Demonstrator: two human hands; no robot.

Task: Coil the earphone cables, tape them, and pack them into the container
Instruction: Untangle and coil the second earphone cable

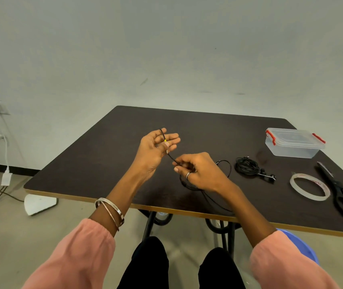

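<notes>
My left hand is raised palm-up above the table, fingers straight, with a black earphone cable running over them and the thumb pressing it near a yellow mark. My right hand pinches the same cable a short way down. The rest of that cable trails loose on the table under my right wrist. A second black earphone lies coiled to the right, its earbuds sticking out. A clear container with red clips and its lid on stands at the far right.
A roll of clear tape lies flat right of the coiled earphone. Black scissors lie beside it near the right edge. The dark table has a wooden rim. A blue stool stands under my right elbow.
</notes>
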